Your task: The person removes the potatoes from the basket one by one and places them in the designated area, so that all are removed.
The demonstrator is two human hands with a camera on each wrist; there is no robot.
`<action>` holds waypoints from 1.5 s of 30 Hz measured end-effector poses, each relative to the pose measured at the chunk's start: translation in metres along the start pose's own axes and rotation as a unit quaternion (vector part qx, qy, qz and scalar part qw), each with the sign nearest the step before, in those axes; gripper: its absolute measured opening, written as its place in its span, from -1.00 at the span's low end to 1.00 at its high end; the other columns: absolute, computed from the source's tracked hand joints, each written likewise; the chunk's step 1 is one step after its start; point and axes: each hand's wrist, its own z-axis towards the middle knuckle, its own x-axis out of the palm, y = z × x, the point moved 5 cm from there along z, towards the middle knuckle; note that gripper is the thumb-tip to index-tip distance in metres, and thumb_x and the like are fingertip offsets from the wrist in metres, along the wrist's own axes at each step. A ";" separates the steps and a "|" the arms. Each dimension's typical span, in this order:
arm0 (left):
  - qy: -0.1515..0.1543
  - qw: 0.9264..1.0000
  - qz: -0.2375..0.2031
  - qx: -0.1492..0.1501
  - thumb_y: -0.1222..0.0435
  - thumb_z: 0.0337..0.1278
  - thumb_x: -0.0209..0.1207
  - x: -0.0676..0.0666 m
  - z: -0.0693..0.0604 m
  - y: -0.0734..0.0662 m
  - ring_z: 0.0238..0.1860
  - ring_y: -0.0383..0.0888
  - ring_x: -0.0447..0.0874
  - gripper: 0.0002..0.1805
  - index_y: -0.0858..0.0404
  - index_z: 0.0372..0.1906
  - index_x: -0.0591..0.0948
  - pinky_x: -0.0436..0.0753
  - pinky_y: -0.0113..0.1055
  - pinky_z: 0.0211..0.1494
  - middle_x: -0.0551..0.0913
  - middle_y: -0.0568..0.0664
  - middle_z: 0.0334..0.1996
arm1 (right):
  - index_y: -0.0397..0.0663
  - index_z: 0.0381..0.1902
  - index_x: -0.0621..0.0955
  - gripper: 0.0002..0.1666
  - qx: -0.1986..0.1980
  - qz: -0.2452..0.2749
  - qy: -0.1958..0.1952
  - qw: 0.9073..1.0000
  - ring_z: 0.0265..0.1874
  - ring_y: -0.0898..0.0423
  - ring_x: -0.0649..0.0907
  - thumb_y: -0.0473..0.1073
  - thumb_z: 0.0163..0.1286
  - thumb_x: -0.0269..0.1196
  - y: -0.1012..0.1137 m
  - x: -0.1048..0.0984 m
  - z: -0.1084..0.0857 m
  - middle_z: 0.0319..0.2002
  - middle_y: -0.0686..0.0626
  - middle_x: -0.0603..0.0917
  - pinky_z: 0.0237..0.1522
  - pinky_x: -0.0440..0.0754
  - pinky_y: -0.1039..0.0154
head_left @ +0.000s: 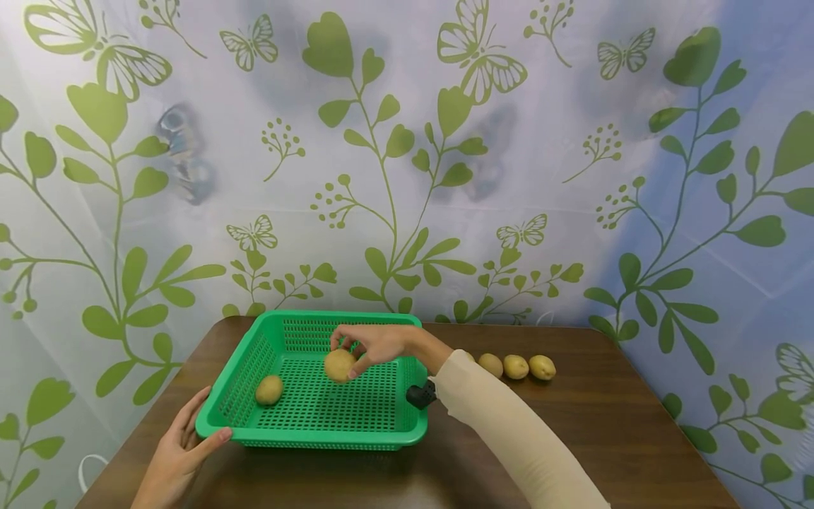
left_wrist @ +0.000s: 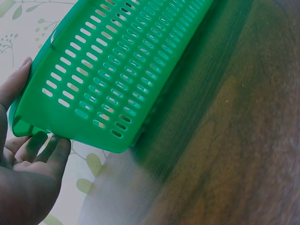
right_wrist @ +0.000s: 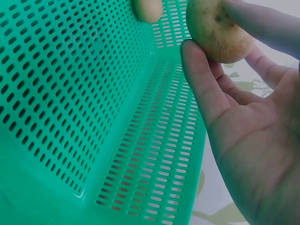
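Observation:
A green plastic basket (head_left: 318, 440) with slotted walls stands on the table. My left hand (head_left: 180, 447) grips its near left corner, thumb on the rim; in the left wrist view the fingers (left_wrist: 56, 154) curl under the rim. Over the middle of the basket, my right hand (head_left: 378, 344) pinches a potato (head_left: 340, 365) between thumb and fingertips. The right wrist view has this potato (right_wrist: 218, 33) in the fingers, above the slotted floor. Another potato (head_left: 270, 390) lies on the basket floor at the left.
Several potatoes (head_left: 516, 367) sit in a row on the brown table (head_left: 572, 424) right of the basket, one partly hidden by the right forearm. A black device (head_left: 420, 395) is on the right wrist. A leaf-patterned curtain (head_left: 407, 177) hangs behind the table.

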 end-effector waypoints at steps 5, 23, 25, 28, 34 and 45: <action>0.001 1.000 0.000 0.002 0.51 0.48 0.15 0.001 0.001 -0.001 0.21 -0.55 0.47 -0.14 0.27 0.66 -0.06 0.61 -0.56 0.06 0.40 -0.46 0.30 | 0.07 0.25 0.41 -0.40 0.002 -0.004 -0.003 1.000 -0.01 0.03 0.69 -0.33 0.39 0.43 0.001 -0.001 -0.007 0.19 -0.06 0.47 -0.07 0.70 0.17; 0.008 1.000 -0.008 0.023 0.55 0.46 0.13 0.000 0.000 -0.001 0.22 -0.53 0.47 -0.16 0.28 0.65 -0.03 0.60 -0.56 0.06 0.42 -0.47 0.31 | 0.04 0.23 0.41 -0.42 0.013 -0.002 -0.014 1.000 -0.04 -0.02 0.69 -0.34 0.39 0.42 -0.011 -0.008 -0.027 0.15 -0.08 0.49 -0.11 0.69 0.14; 0.008 1.000 -0.006 0.022 0.55 0.47 0.13 0.000 0.000 -0.001 0.22 -0.53 0.47 -0.16 0.28 0.65 -0.03 0.61 -0.56 0.06 0.42 -0.47 0.31 | 0.03 0.23 0.40 -0.42 0.013 -0.001 -0.013 1.000 -0.04 -0.04 0.69 -0.34 0.39 0.42 -0.011 -0.009 -0.029 0.15 -0.10 0.49 -0.12 0.68 0.15; 0.004 1.000 0.004 0.019 0.54 0.47 0.14 0.000 0.000 -0.001 0.21 -0.55 0.47 -0.16 0.24 0.65 -0.01 0.60 -0.57 0.05 0.42 -0.48 0.30 | 0.03 0.24 0.40 -0.42 0.011 -0.008 -0.014 1.000 -0.06 -0.02 0.69 -0.34 0.40 0.41 -0.014 -0.010 -0.032 0.14 -0.10 0.50 -0.10 0.68 0.12; -0.002 1.000 0.024 0.006 0.50 0.48 0.16 -0.001 0.000 0.000 0.19 -0.59 0.45 -0.16 0.21 0.66 0.00 0.59 -0.59 0.04 0.40 -0.51 0.29 | 0.02 0.24 0.40 -0.42 0.007 -0.015 -0.016 1.000 -0.04 -0.07 0.68 -0.33 0.40 0.41 -0.017 -0.012 -0.040 0.13 -0.10 0.51 -0.09 0.68 0.05; -0.002 1.000 0.026 0.004 0.50 0.48 0.16 -0.002 0.000 0.001 0.19 -0.59 0.44 -0.16 0.19 0.66 0.00 0.59 -0.60 0.03 0.41 -0.53 0.28 | 0.07 0.22 0.40 -0.44 0.012 -0.020 -0.026 0.999 0.03 -0.04 0.66 -0.31 0.41 0.42 -0.018 -0.016 -0.054 0.17 -0.11 0.48 -0.04 0.70 0.00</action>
